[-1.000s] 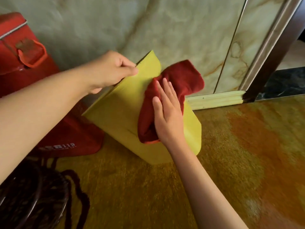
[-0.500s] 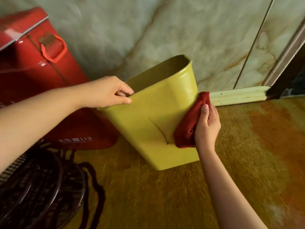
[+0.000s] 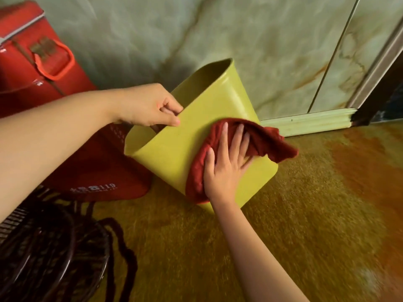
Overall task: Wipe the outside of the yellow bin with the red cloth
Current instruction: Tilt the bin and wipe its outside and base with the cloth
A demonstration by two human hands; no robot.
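The yellow bin is tilted on the floor, its open mouth turned up and to the left toward the wall. My left hand pinches its near rim between thumb and fingers. The red cloth lies on the bin's front wall, one end hanging off past the bin's right edge. My right hand presses flat on the cloth with fingers spread. The bin's far side and base are hidden.
A red case with an orange handle leans against the marble wall to the left, touching the bin. A dark wire basket sits at the lower left. A pale skirting board and a dark door frame stand at the right. Yellow-orange floor spreads in front.
My right hand has moved with the cloth from the bin's right side onto its front wall and now lies flat. The bin has turned, and my left hand has kept its grip on the rim.
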